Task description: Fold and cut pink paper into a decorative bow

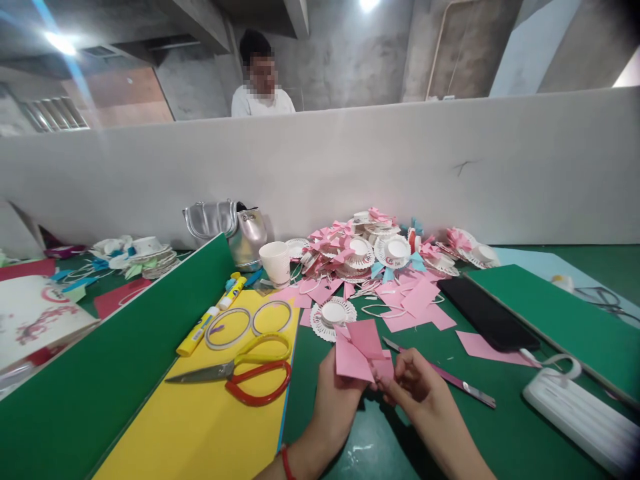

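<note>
Pink paper pieces (354, 359), folded and overlapping like a bow, are held up above the green table. My left hand (336, 399) is closed around them from the left, its fingers mostly hidden behind the paper. From the right, my right hand (414, 387) pinches the lower right edge with thumb and fingertips. Just beyond the paper lies a small white paper-cup hat (334, 312) with a fringed brim. A purple-handled craft knife (463, 383) rests on the table beside my right hand, its tip partly behind the fingers.
Scissors (250, 370), tape rolls (227, 328) and glue sticks (200, 331) lie on yellow paper at left, by a green divider (125, 360). A pile of decorated hats (360, 250) stands behind, near a paper cup (275, 262). Right are a phone (485, 313) and power strip (583, 413).
</note>
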Available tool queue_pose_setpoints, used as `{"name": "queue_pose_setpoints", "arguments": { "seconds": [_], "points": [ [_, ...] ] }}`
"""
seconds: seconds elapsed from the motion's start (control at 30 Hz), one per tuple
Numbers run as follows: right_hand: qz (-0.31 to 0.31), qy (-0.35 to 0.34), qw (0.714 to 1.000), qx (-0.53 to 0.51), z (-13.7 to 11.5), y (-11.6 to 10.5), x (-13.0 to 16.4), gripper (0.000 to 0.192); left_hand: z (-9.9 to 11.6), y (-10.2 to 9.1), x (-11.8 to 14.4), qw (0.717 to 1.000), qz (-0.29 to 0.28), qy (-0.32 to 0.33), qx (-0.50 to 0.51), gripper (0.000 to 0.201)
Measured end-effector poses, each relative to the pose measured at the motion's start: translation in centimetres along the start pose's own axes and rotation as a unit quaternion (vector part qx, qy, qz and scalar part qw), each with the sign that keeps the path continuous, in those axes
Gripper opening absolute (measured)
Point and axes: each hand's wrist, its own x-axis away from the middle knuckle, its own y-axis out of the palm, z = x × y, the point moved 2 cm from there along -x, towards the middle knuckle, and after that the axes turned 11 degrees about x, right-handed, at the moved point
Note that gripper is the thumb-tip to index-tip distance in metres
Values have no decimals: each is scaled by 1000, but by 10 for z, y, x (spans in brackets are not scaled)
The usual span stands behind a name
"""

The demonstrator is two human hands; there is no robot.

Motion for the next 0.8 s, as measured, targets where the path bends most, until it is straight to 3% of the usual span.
{"name": "queue_pose_setpoints", "arguments": {
  "seconds": [0.1,0.3,0.5,0.8],
  "points": [
    [32,-12,999,38,-1,-1,-1,29,-6,2,-1,999,-36,-5,24,19],
    [30,-20,998,51,7,0,-4,24,-13,2,3,993,-79,48,-78,17],
    [22,-25,997,71,11,1,-4,25,-15,-3,8,995,-13,29,-98,28],
    [22,-67,992,108,9,-2,-3,19,-18,-4,2,1000,-21,-9,-11,23]
  ]
}}
